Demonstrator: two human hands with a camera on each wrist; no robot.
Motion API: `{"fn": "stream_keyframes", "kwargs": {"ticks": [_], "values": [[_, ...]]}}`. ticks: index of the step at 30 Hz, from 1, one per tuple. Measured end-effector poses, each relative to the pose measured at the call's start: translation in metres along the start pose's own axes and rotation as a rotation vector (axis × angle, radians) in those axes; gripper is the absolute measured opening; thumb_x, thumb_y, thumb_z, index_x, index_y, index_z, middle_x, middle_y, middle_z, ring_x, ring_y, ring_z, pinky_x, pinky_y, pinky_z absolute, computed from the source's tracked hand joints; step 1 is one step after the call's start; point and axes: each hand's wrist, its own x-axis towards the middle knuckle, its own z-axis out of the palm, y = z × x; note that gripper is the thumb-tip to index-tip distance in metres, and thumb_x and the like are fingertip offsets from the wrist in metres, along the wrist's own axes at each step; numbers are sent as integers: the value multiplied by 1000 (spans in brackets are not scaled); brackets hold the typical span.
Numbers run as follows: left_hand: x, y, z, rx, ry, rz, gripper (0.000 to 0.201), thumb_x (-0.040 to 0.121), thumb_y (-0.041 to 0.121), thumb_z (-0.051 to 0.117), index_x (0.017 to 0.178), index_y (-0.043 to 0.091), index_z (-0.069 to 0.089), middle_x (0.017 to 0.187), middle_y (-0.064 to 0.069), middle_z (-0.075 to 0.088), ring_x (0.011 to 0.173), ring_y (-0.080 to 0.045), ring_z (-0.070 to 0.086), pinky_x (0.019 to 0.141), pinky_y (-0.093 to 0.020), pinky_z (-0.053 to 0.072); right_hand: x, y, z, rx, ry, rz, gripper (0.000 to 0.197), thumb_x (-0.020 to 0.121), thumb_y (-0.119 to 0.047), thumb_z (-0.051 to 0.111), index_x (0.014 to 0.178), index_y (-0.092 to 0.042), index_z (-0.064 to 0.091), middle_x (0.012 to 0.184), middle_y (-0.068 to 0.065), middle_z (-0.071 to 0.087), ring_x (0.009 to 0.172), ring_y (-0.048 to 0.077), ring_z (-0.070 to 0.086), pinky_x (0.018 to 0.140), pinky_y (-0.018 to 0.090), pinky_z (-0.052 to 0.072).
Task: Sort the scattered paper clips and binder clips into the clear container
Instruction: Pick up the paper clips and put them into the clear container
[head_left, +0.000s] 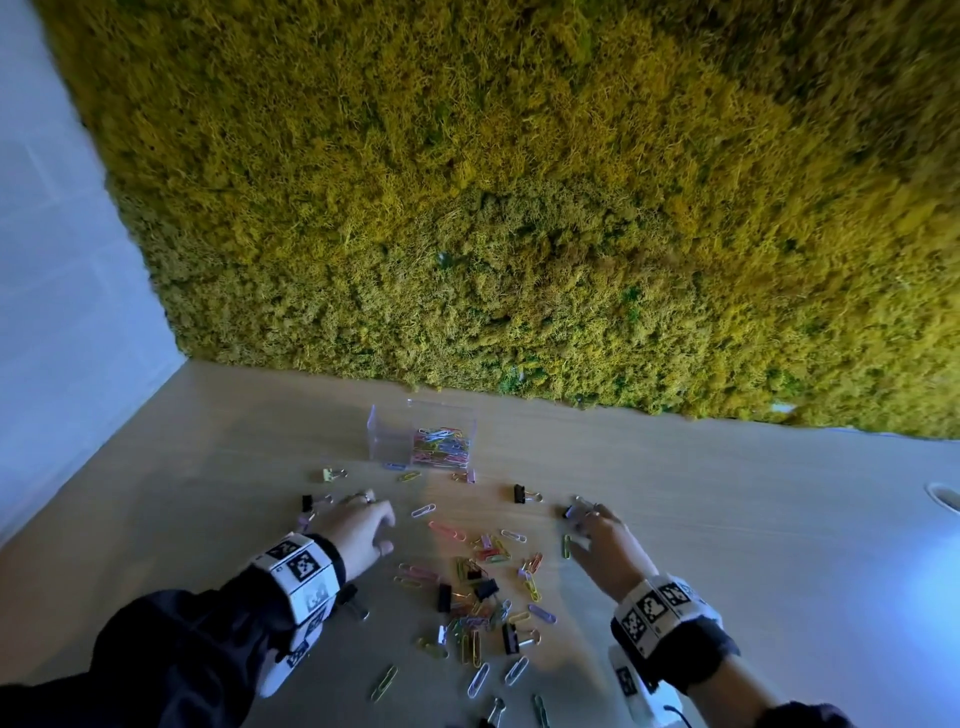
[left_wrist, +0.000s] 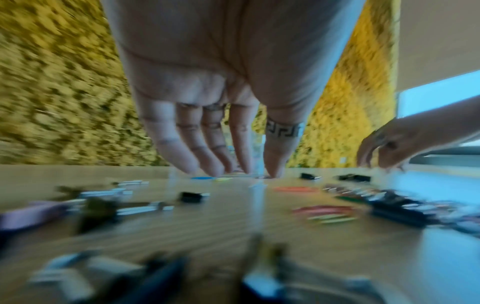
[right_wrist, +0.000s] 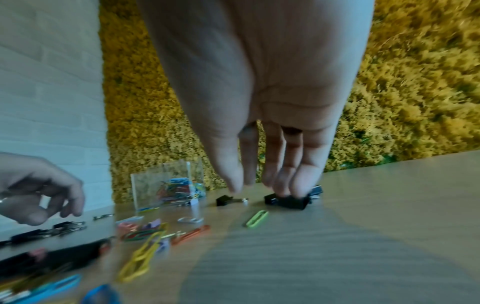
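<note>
The clear container (head_left: 387, 439) stands at the back of the table; its right part holds coloured paper clips (head_left: 441, 447), its left part looks empty. It shows in the right wrist view too, container (right_wrist: 148, 185). Loose paper clips and black binder clips (head_left: 478, 597) lie scattered between my hands. My left hand (head_left: 382, 519) hovers low with straight fingers (left_wrist: 197, 162) pointing at the table, holding nothing. My right hand (head_left: 579, 527) reaches forward; its fingertips (right_wrist: 298, 189) touch a black binder clip (right_wrist: 288, 202), thumb apart. A green paper clip (right_wrist: 257, 218) lies just behind that hand.
A moss-covered wall (head_left: 467, 208) rises right behind the container, and a white wall (head_left: 52, 312) borders the left side. Another black binder clip (head_left: 519, 493) lies between the hands. A round hole (head_left: 945, 496) sits in the wooden table (head_left: 753, 545) at far right.
</note>
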Motion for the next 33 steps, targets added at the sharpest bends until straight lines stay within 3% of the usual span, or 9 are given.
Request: {"fn": "stream_keyframes", "kwargs": {"ticks": [4,8,12,18,21,24,28,31,33], "values": [[-16,31,9,-71,-104,196,36,83,31,62,117,23,52,113,4,53,90,-9,48,80,-24,40,-14,-8,20,-63,-161,-44,35,88,-12,52,123,-14,56,129,4,51,117,15,50,102,20,38],[-22,50,17,-40,-112,219,39,84,32,61,119,22,51,119,2,54,107,-15,53,89,-30,46,-20,-19,24,-119,-218,-34,33,90,-11,45,121,-10,55,127,9,52,115,23,49,99,26,39],[-19,73,23,6,-113,175,40,82,31,64,117,18,52,121,-1,52,110,-19,51,93,-33,47,-15,-22,19,-74,-179,43,36,88,-20,53,121,-8,50,128,14,48,114,29,50,95,32,42],[-15,84,28,0,-138,114,21,83,10,62,102,17,57,122,-7,55,107,-22,57,92,-30,47,-22,-42,27,-78,-194,-264,44,78,-55,50,107,-25,63,116,-2,57,110,16,49,98,35,42],[-19,84,30,-65,-126,114,27,79,2,60,87,24,48,113,-5,57,101,-20,56,84,-26,45,-21,-58,37,-191,-271,-251,32,78,-46,60,102,-26,63,113,0,56,108,17,49,96,35,41],[-19,78,25,-164,-92,135,26,78,-1,57,83,23,51,88,2,55,82,-15,52,72,-21,44,-19,-68,43,-175,-268,-215,21,79,-35,60,94,-21,64,108,1,59,100,20,57,91,34,47],[-14,55,9,-276,-67,110,33,76,-1,59,67,28,47,66,15,49,64,-3,50,54,-6,36,-11,-61,29,95,-157,-139,17,79,-22,60,95,-17,64,95,-4,62,83,10,59,73,14,48],[-17,50,8,-252,-118,139,17,78,8,65,85,22,58,71,15,51,65,-1,51,57,-5,36,-1,-36,3,129,7,-33,18,75,-13,62,92,-14,65,93,1,64,78,13,56,70,17,42],[-21,57,13,-149,-162,161,27,79,19,67,105,18,58,89,8,57,83,-10,56,71,-14,43,3,-16,-13,112,76,44,19,73,-7,63,90,-12,67,96,6,65,82,20,60,74,22,45]]}}
